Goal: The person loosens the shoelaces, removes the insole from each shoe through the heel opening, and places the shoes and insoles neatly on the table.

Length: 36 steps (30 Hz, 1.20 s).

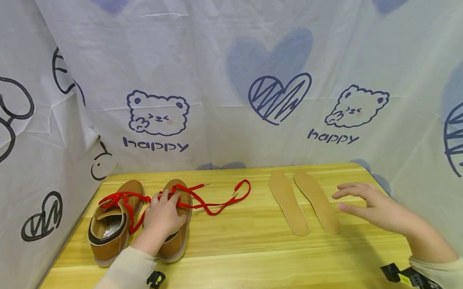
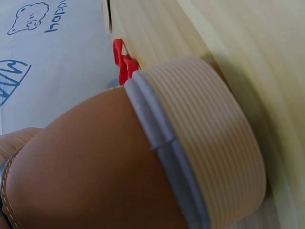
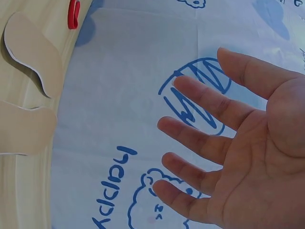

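Observation:
Two brown shoes with red laces stand side by side at the table's left. My left hand point(image 1: 164, 215) grips the right-hand shoe point(image 1: 173, 249) from above, fingers curled over its laced front. That shoe's brown leather point(image 2: 95, 157) and pale ribbed sole point(image 2: 209, 143) fill much of the left wrist view. Its red lace point(image 1: 222, 204) trails loose to the right. The other shoe point(image 1: 104, 253) has its lace tied in a bow. My right hand point(image 1: 374, 205) hovers with spread fingers, holding nothing, just right of two tan insoles, one left point(image 1: 290, 206) and one right point(image 1: 317, 201).
The yellow wooden table point(image 1: 236, 265) ends at a white printed curtain point(image 1: 212, 55) behind it. More curtain hangs close along the left side. Both insoles lie flat, toes toward the back edge.

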Motion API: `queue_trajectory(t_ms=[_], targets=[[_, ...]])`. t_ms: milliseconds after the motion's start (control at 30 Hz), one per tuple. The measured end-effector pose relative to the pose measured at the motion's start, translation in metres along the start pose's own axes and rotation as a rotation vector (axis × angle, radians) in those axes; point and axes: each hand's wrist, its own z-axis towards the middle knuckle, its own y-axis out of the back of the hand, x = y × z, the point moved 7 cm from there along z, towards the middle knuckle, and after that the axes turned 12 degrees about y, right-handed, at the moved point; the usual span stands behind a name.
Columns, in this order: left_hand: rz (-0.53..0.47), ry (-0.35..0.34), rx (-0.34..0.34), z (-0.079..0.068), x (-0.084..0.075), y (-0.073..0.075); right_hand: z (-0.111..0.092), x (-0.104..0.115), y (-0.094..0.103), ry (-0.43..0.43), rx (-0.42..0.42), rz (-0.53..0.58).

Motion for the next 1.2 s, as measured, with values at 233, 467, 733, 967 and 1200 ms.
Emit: queue_trajectory(t_ms=[233, 467, 733, 967, 1200], targets=[[0.003, -0.011, -0.002, 0.000, 0.011, 0.003, -0.004, -0.003, 0.007, 0.000, -0.014, -0.024], [0.011, -0.022, -0.012, 0.001, 0.021, 0.005, -0.009, -0.004, 0.013, 0.005, -0.026, -0.039], [0.009, -0.044, -0.026, 0.005, 0.030, 0.007, -0.014, -0.006, 0.019, -0.020, -0.028, -0.026], [0.025, -0.068, -0.023, 0.007, 0.035, 0.007, -0.015, -0.009, 0.023, -0.041, -0.013, -0.042], [0.037, -0.086, -0.024, 0.011, 0.036, 0.010, -0.016, -0.012, 0.028, -0.042, -0.027, -0.043]])
